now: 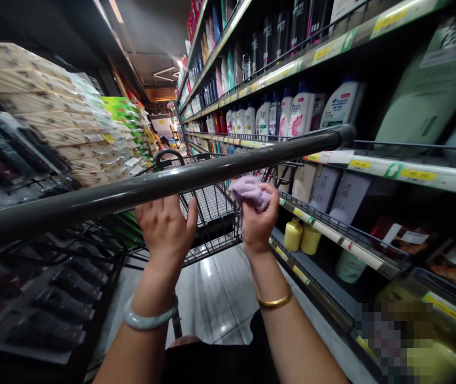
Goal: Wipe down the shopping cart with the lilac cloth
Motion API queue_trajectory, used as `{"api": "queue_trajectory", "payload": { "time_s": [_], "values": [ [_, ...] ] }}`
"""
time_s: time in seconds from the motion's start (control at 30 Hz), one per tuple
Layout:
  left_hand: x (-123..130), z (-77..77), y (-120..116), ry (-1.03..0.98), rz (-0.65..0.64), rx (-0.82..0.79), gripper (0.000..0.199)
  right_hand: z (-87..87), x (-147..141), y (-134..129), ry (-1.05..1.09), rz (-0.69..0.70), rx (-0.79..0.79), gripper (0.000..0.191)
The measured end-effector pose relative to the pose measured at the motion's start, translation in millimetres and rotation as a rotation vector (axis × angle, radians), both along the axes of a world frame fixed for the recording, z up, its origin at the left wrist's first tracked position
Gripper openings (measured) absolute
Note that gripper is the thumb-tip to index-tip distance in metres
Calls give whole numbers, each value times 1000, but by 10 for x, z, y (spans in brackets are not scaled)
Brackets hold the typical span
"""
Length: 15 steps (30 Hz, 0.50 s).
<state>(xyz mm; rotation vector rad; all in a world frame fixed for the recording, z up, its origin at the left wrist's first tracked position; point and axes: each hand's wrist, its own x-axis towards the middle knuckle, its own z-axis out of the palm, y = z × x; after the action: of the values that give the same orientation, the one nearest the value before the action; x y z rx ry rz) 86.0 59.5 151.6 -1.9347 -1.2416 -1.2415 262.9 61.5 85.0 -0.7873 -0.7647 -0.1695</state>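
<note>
A dark grey handle bar (132, 192) of a wire shopping cart (212, 213) runs across the view in a shop aisle. My left hand (166, 226) is raised just below the bar, fingers curled up toward it; whether it grips the bar I cannot tell. It wears a pale bangle at the wrist. My right hand (258, 220) is closed around a crumpled lilac cloth (249, 190), held against the underside of the bar. A gold bangle sits on that wrist.
Shelves of shampoo bottles (300, 112) line the right side, with two yellow bottles (302, 236) lower down. On the left are stacked paper packs (52, 117) and dark packaged goods (44, 288). Grey floor tiles (215, 298) run down the narrow aisle.
</note>
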Motion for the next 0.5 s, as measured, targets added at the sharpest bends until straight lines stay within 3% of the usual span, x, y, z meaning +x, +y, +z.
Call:
{"api": "queue_trajectory", "payload": {
  "time_s": [0.1, 0.23, 0.43, 0.5],
  "values": [
    [-7, 6, -13, -6, -2, -9, 47, 10, 105, 32, -54, -29, 26, 31],
    [-18, 11, -18, 21, 25, -26, 53, -187, 109, 168, 211, 65, -169, 35],
    [-34, 7, -27, 39, 45, -34, 57, 49, 267, 70, 116, -20, 30, 36],
    [-34, 5, -21, 35, 54, -26, 58, 4, 326, 125, 225, 5, -1, 39]
  ]
}}
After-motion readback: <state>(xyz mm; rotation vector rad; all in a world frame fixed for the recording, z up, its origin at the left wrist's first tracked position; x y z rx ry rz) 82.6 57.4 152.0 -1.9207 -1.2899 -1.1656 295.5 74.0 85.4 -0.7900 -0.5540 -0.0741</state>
